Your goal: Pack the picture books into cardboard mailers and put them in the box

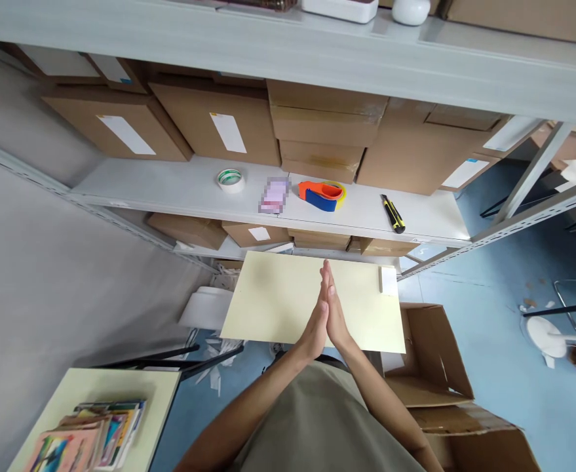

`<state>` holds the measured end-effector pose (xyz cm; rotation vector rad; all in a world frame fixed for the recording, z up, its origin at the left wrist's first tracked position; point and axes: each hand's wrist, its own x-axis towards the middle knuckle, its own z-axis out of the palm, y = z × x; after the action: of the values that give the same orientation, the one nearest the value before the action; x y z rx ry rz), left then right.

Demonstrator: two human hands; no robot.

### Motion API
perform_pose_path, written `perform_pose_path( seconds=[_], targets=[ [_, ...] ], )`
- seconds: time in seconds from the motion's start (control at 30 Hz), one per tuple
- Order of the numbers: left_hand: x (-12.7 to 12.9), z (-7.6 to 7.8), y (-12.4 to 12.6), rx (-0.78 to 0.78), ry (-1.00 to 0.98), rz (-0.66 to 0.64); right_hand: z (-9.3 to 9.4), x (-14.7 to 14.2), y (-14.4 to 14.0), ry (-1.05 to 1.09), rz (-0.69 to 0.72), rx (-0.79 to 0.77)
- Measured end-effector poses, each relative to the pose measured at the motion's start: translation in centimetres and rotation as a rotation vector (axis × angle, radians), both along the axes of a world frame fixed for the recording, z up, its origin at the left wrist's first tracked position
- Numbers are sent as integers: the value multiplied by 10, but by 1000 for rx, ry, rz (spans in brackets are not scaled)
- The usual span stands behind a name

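Note:
My left hand [314, 330] and my right hand [337, 321] are pressed palm to palm above the middle of a pale yellow tabletop [272, 295]. The fingers of both are stretched out straight and point away from me toward the shelf. Neither hand holds anything that I can see. A small white block or stack [388, 280] sits at the tabletop's far right corner.
Behind the table, a shelf [179, 183] carries white tape [230, 180], a blurred pinkish item [274, 195], an orange-blue tape dispenser [320, 195], a utility knife [392, 214] and cardboard boxes [219, 124]. Open cartons [435, 347] stand right; books [91, 436] lie lower left.

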<state>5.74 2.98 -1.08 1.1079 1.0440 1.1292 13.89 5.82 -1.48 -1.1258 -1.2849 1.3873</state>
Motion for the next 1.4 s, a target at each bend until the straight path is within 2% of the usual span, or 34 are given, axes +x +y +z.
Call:
perform_pose_path(
  seconds=[0.2, 0.33, 0.47, 0.57, 0.77, 1.0, 1.1, 1.2, 1.3, 1.4],
  targets=[
    [-19, 2, 1, -15, -60, -49, 4, -17, 20, -6, -36, 13],
    [-37, 3, 14, -10, -49, -19, 0, -40, 12, 1, -73, -5],
    [-56, 4, 35, 10, -29, 57, -6, -64, -3, 11, -46, 4],
    [-64, 0, 42, 9, -26, 92, -9, -73, -4, 17, -33, 18],
    [-61, -9, 32, -1, -25, 11, -9, -62, 16, -36, -84, -4],
    [-73, 4, 31, 43, 4, -125, -6, -34, 34, -50, -197, -57],
    [-87, 1, 29, 6, 20, -12, -3, -21, 40, -95, -182, -67],
    [-104, -7, 17, -43, 39, 200, -4, -15, 44, -109, -137, -61],
    [-120, -16, -8, -59, 84, 441, -17, -19, 48, -99, -57, -69],
    [-135, -24, -46, -80, 161, 667, -35, -36, 50, -89, 55, -86]
  ],
)
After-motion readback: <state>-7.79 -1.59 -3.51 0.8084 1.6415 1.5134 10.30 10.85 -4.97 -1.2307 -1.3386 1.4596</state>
